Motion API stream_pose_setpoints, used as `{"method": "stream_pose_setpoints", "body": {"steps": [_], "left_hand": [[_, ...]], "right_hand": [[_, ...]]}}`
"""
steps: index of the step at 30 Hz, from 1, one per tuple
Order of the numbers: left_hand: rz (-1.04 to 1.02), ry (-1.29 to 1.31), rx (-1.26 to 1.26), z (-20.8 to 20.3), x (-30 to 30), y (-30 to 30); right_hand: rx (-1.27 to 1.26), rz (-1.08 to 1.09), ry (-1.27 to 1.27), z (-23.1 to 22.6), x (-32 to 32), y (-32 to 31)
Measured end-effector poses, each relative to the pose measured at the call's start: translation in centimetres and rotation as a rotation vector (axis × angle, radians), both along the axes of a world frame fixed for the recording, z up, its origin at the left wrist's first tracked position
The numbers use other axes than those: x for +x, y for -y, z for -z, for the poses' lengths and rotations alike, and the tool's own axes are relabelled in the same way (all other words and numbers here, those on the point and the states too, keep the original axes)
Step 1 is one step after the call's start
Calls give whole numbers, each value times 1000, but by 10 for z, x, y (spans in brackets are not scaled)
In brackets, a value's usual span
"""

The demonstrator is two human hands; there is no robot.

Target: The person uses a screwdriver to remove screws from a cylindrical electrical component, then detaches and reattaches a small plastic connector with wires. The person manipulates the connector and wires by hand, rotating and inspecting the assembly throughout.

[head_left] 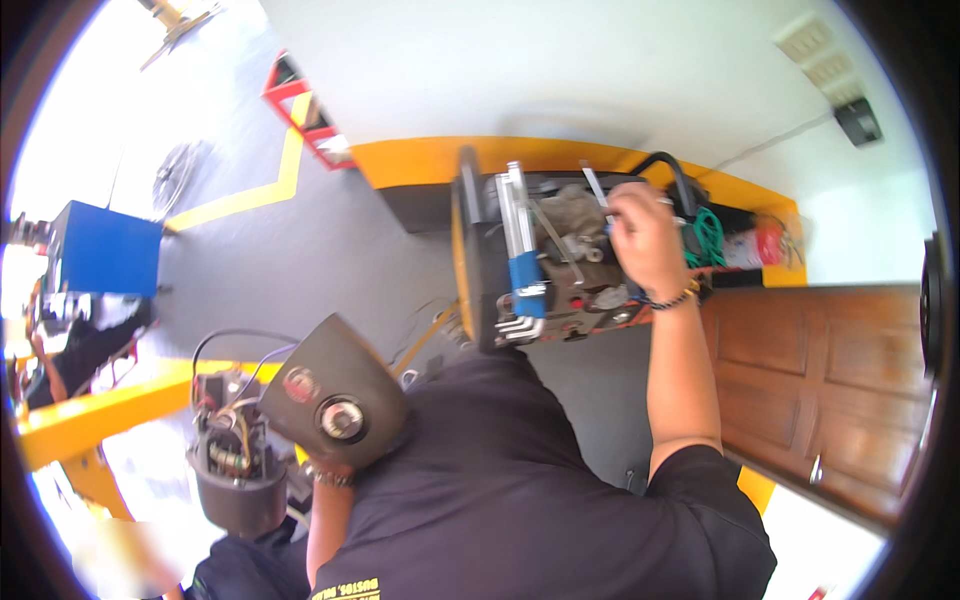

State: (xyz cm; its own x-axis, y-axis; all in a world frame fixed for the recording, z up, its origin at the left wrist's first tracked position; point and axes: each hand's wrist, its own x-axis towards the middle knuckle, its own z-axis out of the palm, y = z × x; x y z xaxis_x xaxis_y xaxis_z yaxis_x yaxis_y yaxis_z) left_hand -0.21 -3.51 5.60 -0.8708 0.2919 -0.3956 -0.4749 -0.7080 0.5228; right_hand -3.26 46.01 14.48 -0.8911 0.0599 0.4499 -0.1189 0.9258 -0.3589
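My left hand (332, 468) grips a dark grey tapered cover (375, 400) by its lower edge, its fingers mostly hidden behind it. A round dial sits on the cover's face. Over the tool cart (468, 240), the fingers of my right hand (643, 235) are pinched around a slim silver tool (597, 185); its exact kind is unclear through the blur. Left of that hand lie a set of hex keys in a blue holder (527, 275), a crumpled brown rag (575, 213) and several loose metal parts. Beside the cover stands an opened motor unit (240, 495) with exposed wires.
A wooden door (770, 350) stands at right, near a coiled green cord (707, 238). The white wall with a yellow base strip (400, 163) runs behind the cart. At left are a yellow bench edge (110, 408), a blue cabinet (105, 250) and another person (85, 350).
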Motion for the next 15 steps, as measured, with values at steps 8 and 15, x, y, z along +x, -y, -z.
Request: {"method": "stream_pose_setpoints", "body": {"steps": [8, 15], "left_hand": [[93, -110, 130, 16, -13, -7], [140, -179, 241, 25, -13, -6]], "right_hand": [[-778, -386, 138, -45, 4, 156], [-712, -687, 601, 0, 14, 257]]}}
